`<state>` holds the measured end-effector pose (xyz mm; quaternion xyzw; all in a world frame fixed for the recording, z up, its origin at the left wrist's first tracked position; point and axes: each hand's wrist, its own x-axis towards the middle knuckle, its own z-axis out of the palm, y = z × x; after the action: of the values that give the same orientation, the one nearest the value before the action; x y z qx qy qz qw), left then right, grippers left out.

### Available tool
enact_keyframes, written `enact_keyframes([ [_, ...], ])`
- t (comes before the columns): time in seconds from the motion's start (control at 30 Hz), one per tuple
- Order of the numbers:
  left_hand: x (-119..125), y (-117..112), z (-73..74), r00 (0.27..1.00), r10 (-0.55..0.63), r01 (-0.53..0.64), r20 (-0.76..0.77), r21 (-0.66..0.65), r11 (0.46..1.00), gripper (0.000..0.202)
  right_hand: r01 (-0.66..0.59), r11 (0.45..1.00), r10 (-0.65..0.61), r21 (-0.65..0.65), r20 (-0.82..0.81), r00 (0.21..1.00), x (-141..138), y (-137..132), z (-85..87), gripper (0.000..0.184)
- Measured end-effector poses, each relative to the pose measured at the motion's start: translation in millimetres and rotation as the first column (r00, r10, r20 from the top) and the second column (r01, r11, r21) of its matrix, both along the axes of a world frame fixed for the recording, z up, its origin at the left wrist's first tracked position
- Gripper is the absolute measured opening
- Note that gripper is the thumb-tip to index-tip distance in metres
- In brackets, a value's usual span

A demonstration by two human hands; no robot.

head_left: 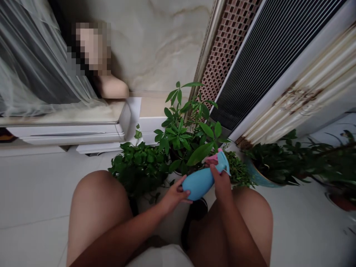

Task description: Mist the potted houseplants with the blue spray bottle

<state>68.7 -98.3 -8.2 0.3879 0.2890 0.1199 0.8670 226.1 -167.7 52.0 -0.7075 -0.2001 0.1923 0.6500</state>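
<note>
Spray bottle (198, 184), blue with a pink trigger (211, 158), is held aslant between the seated person's knees, its head to the far right and its rounded base to the near left. From where I stand, both hands have it: the left hand (178, 193) keeps a grip curled round the base, and the right hand (222, 181) has its grip wrapped about the neck, fingers by the trigger. Just beyond stands a broad-leaved plant (178, 137), one big leaf near the head. Left of it spreads a darker bushy plant (141, 163); right, a small-leaved plant (236, 168), then a blue planter (264, 178) full of long leaves. A dark shoe (197, 211) rests below the bottle on the pale floor (33, 189). Farther left runs a white cabinet (69, 134); far right hangs a cream curtain (306, 87).
</note>
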Motion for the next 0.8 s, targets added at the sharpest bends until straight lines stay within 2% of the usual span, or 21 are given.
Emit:
enact_keyframes([
  [0.07, 0, 3, 2.7, 0.999, 0.046, -0.046, 0.027, 0.007, 0.999, 0.112, -0.088, 0.985, 0.095, 0.146, -0.047, 0.994, 0, 0, -2.1, 0.052],
  [0.13, -1, 6, 5.2, 0.995, 0.084, -0.085, 0.046, 0.005, 0.996, 0.111, -0.128, 0.963, 0.144, 0.237, -0.052, 0.988, -2, -1, -3.1, 0.053],
  [0.3, -4, 8, 7.4, 0.995, 0.063, -0.061, 0.079, -0.028, 0.998, 0.103, -0.171, 0.957, 0.169, 0.235, 0.028, 0.985, -5, -5, -3.4, 0.042],
  [0.37, -5, 6, 7.0, 0.996, 0.028, -0.026, 0.089, -0.033, 0.999, 0.100, -0.134, 0.969, 0.118, 0.208, 0.087, 0.989, -2, -6, -4.3, 0.042],
  [0.4, -5, 4, 6.9, 0.995, 0.011, -0.008, 0.095, -0.032, 0.999, 0.099, -0.075, 0.977, 0.056, 0.197, 0.102, 0.993, 0, -7, -4.7, 0.045],
  [0.47, -4, 1, 7.0, 0.994, -0.015, 0.019, 0.110, -0.033, 0.999, 0.097, 0.041, 0.982, -0.052, 0.187, 0.056, 0.997, 4, -8, -3.9, 0.049],
  [0.5, -4, -1, 7.3, 0.993, -0.016, 0.021, 0.116, -0.037, 0.999, 0.098, 0.059, 0.980, -0.060, 0.191, 0.002, 0.998, 6, -8, -2.1, 0.049],
  [0.57, -4, -6, 7.9, 0.993, -0.008, 0.013, 0.120, -0.043, 0.999, 0.103, -0.019, 0.977, 0.043, 0.214, -0.108, 0.993, 10, -9, 4.5, 0.045],
  [0.63, -5, -9, 8.3, 0.992, 0.000, 0.005, 0.125, -0.036, 0.999, 0.108, -0.161, 0.954, 0.201, 0.253, -0.140, 0.970, 11, -12, 14.5, 0.044],
  [0.7, -7, -11, 8.6, 0.990, -0.008, 0.011, 0.140, -0.018, 1.000, 0.107, -0.280, 0.923, 0.316, 0.264, -0.105, 0.943, 9, -15, 24.9, 0.050],
  [0.8, -10, -11, 9.1, 0.987, -0.027, 0.027, 0.156, 0.004, 1.000, 0.105, -0.346, 0.915, 0.359, 0.209, -0.027, 0.933, 3, -20, 33.8, 0.056],
])
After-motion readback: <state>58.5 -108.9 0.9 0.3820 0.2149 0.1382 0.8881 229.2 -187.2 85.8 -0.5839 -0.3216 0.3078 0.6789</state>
